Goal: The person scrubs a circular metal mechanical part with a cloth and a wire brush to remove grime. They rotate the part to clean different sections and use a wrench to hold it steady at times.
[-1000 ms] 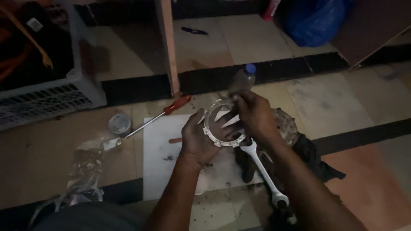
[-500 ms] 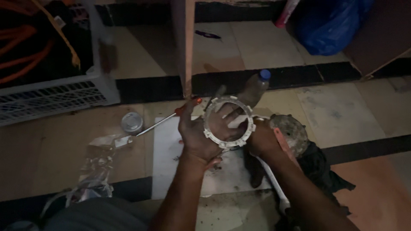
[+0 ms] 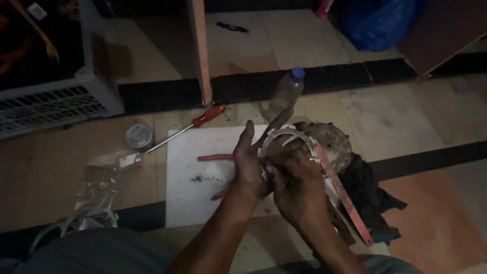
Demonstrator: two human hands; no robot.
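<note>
- We rest the notched metal ring [image 3: 286, 139] against our left hand [image 3: 252, 165], its fingers spread wide.
- Our right hand [image 3: 296, 185] grips the ring's lower edge.

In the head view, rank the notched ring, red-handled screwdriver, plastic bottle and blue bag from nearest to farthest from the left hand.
1. Notched ring: touching the left hand.
2. Plastic bottle: just beyond the fingertips.
3. Red-handled screwdriver: up-left on the floor.
4. Blue bag: far top right.
</note>
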